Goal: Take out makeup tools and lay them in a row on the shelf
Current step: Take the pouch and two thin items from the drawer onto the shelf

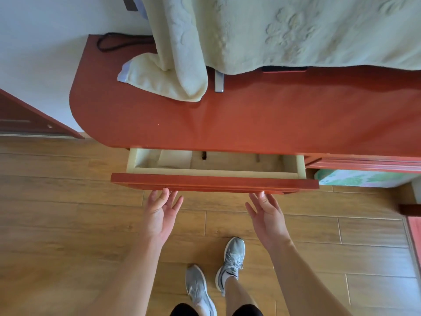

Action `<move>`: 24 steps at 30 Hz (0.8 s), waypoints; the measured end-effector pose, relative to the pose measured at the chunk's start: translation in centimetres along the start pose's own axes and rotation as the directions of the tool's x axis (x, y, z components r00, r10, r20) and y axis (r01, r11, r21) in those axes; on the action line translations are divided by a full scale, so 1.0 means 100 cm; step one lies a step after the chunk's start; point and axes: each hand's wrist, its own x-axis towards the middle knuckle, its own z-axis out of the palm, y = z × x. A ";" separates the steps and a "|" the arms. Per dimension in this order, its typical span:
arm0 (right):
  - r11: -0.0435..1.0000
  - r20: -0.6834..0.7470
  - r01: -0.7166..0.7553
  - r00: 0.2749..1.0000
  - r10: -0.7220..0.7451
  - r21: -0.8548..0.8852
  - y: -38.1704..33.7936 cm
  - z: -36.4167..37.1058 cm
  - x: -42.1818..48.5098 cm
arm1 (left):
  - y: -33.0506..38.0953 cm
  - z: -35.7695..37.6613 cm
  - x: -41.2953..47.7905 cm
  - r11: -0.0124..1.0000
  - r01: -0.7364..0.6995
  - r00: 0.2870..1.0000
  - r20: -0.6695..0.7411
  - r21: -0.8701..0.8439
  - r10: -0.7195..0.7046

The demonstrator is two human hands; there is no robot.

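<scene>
Drawer [214, 182] partly open under red tabletop [250, 119]. Left hand [160, 213], right hand [266, 215]: grip wide, empty, fingertips at drawer front's lower edge.

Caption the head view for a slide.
Left hand and right hand, fingers straight, at the partly open drawer under the shelf.

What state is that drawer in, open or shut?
Partly open: the drawer juts out from under the red desktop, showing a strip of pale interior; the rest is hidden.

A pale green blanket [296, 30] drapes ahead of me, a black cord [109, 43] looping left of it; my grey sneakers [231, 258] stand on wooden floor [57, 201].
</scene>
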 end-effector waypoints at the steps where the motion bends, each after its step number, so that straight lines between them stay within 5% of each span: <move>1: 1.000 0.004 0.001 1.000 -0.001 0.005 0.003 -0.004 -0.005 | -0.002 -0.005 -0.005 1.000 0.001 1.000 0.001 -0.003 -0.001; 24: 0.995 -0.016 0.002 1.000 -0.001 0.103 0.043 -0.051 -0.068 | -0.025 -0.058 -0.071 1.000 0.016 1.000 -0.018 -0.016 -0.016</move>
